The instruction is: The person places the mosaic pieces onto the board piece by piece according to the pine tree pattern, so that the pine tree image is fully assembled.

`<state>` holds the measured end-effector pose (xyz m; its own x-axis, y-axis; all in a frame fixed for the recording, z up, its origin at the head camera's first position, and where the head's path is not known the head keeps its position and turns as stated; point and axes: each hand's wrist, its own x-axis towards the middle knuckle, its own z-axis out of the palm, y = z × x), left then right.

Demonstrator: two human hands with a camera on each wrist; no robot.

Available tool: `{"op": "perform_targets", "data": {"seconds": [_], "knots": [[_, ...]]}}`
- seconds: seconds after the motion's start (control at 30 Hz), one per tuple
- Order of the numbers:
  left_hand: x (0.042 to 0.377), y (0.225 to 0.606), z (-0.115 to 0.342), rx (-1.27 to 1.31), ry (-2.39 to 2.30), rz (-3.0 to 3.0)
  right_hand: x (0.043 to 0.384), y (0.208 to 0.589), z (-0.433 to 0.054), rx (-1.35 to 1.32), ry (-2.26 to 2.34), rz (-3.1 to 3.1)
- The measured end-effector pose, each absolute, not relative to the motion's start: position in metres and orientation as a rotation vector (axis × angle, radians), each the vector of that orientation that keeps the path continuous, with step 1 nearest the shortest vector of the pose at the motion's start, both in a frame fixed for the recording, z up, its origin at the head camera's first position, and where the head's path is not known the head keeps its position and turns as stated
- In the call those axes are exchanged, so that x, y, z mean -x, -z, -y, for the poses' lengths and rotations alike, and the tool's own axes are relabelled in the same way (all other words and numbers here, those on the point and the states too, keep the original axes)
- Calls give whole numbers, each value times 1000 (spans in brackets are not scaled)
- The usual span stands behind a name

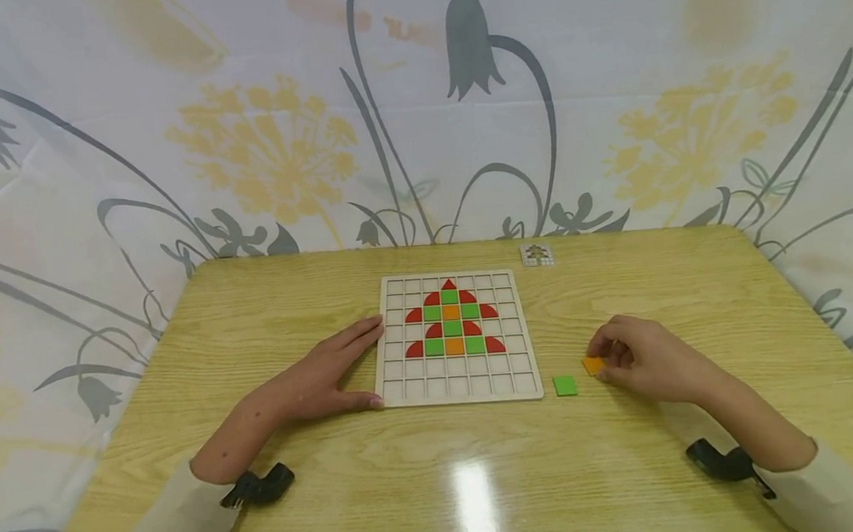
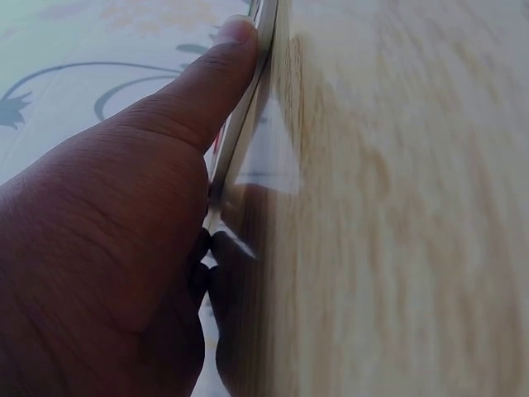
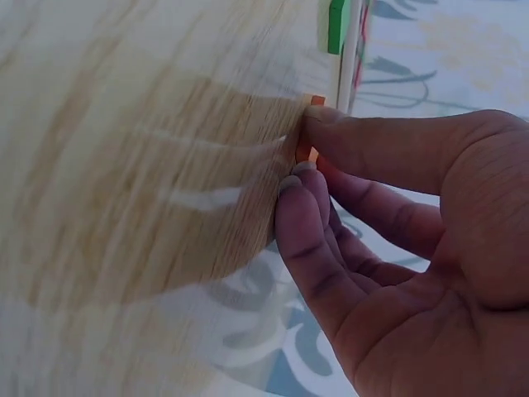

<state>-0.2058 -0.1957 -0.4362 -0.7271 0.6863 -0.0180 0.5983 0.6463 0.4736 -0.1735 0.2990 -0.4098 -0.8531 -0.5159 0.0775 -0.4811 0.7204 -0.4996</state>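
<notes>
A pale wooden grid board (image 1: 460,389) lies on the table, with red, green and orange pieces set in its squares in a tree shape. My left hand (image 1: 315,375) rests at the board's left edge, its fingertips and thumb touching the rim. To the right of the board, my right hand (image 1: 648,359) pinches an orange square tile (image 1: 593,366) between thumb and fingers, at the table surface. A loose green square tile (image 1: 565,385) lies between that tile and the board. In the right wrist view the orange tile (image 3: 317,101) is mostly hidden by the fingertips.
A small card (image 1: 537,255) with a tree pattern on a grid lies behind the board's right corner. The wooden table (image 1: 383,478) meets a flower-printed cloth (image 1: 415,116) at its back edge. Each wrist wears a black camera mount (image 1: 259,484).
</notes>
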Motion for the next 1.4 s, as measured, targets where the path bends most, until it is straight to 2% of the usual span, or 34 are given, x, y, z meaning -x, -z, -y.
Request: {"op": "perform_targets", "data": {"seconds": [0.43, 1.4], "knots": [[207, 437, 196, -1061, -645, -2671, 173, 409, -294, 623, 866, -2825], [206, 435, 196, -1072, -694, -2643, 176, 403, -254, 642, 1014, -2826]]}}
